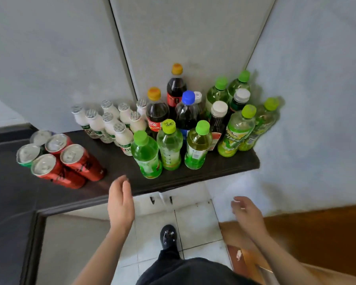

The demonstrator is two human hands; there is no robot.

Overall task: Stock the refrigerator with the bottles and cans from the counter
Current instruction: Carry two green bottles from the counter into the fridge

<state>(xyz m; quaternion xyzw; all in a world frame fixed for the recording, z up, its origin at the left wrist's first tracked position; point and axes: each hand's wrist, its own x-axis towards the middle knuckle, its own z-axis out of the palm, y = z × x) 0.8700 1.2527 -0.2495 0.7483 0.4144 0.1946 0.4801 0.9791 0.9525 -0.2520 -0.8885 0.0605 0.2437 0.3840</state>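
A dark counter [115,161] holds the drinks. At its left stand several cans [58,159], mostly red, one green. Behind them is a cluster of small white milk bottles [109,124]. To the right stand several green-capped bottles [147,155], dark cola bottles with orange caps [156,112], a blue-capped bottle [187,112] and white-capped dark bottles [219,118]. My left hand [120,202] hovers at the counter's front edge, fingers relaxed, holding nothing. My right hand [245,212] hangs lower right, below the counter, fingers loosely curled and holding nothing.
A grey wall with a panel seam [121,48] backs the counter. White cabinet doors with handles [160,200] sit under the counter edge. Tiled floor [195,227] and my shoe [168,236] lie below. A brown wooden surface [317,233] is at lower right.
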